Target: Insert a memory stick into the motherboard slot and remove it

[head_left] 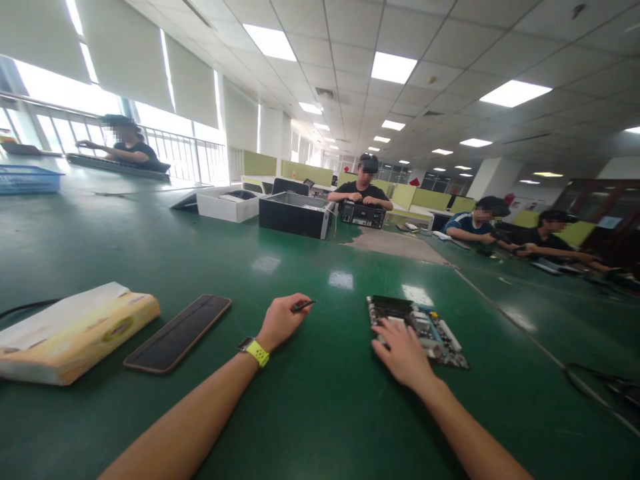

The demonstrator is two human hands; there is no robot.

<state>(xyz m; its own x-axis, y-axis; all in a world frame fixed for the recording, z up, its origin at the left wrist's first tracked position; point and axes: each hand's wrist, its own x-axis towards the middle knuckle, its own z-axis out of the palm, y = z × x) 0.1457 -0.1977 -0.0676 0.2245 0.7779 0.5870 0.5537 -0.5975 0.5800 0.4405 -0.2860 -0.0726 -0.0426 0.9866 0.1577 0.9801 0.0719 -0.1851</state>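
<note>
My left hand, with a yellow-green watch band at the wrist, is closed around a thin dark pointed tool. The tool's tip sticks out to the right; its exact kind is too small to tell. On the green table to the right lies a computer motherboard, flat, with slots and connectors showing. My right hand rests over its left part, fingers spread, hiding some of the board. Whether the fingertips press on a component cannot be made out.
Left of my left hand lie a dark smartphone and a soft tissue pack. Across the green table stand a white box and a black computer case. A person handles another unit. Cables lie at right.
</note>
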